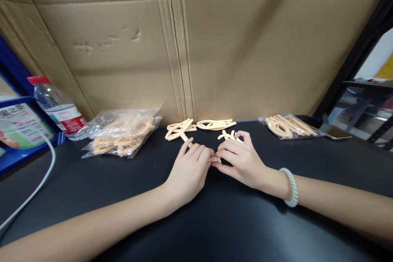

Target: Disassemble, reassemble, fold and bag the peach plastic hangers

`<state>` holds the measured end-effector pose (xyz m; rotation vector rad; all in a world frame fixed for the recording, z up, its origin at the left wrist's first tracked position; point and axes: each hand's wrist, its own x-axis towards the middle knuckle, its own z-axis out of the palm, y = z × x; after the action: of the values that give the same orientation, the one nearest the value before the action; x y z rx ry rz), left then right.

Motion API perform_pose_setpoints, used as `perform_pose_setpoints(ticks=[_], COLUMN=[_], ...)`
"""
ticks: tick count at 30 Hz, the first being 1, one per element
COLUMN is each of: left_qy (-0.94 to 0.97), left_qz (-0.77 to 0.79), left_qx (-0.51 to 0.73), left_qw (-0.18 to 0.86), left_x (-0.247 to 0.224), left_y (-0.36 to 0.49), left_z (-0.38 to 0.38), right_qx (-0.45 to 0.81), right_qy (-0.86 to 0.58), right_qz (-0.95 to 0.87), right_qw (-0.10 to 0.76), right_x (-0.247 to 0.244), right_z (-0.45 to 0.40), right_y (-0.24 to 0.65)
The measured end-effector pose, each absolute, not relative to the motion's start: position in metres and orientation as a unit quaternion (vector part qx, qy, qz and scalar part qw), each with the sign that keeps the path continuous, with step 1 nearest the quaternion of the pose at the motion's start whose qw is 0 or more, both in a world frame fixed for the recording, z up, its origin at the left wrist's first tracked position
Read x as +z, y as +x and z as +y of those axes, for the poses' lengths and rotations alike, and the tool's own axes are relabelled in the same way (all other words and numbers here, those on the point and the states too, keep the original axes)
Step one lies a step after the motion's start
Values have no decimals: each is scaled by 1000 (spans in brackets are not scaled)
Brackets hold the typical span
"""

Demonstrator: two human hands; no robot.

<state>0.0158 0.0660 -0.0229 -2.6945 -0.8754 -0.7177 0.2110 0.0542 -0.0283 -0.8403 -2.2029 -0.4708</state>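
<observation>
My left hand (190, 170) and my right hand (242, 157) meet near the middle of the black table. Between their fingertips they both pinch a small pale wooden piece (216, 159); most of it is hidden by the fingers. A pale strip (186, 139) shows just behind my left hand, beside a looped wooden piece (178, 129). Behind my right hand lie thin curved wooden pieces (229, 135). Farther back is a flat oval wooden piece (215, 124). A pale twisted band is round my right wrist.
At the back left, a plastic bag of wooden pieces (123, 133) sits near a red-capped bottle (63, 106). Another bagged set (288, 126) lies at the back right by a dark flat object (333, 132). Cardboard (215, 49) stands behind; a white cable (46, 176) runs left.
</observation>
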Motion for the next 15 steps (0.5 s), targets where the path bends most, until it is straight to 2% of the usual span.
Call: perform_pose_setpoints(ticks=[5,8,15], left_qy=[-926,-920,-909], left_qz=[-310,-320,-319], left_qx=[-213,-225,-259], left_qw=[21,-35,-62], left_x=[-22,-22,-22], left_y=[16,16,15], left_z=[68,69,70], right_qx=[-204,-176,-93], right_qy=[-314,-317,-327], right_qz=[-872,-876,-878], right_qw=[314,318,338], right_x=[-28,-28,-30], right_z=[52,53,54], right_y=[210,210,208])
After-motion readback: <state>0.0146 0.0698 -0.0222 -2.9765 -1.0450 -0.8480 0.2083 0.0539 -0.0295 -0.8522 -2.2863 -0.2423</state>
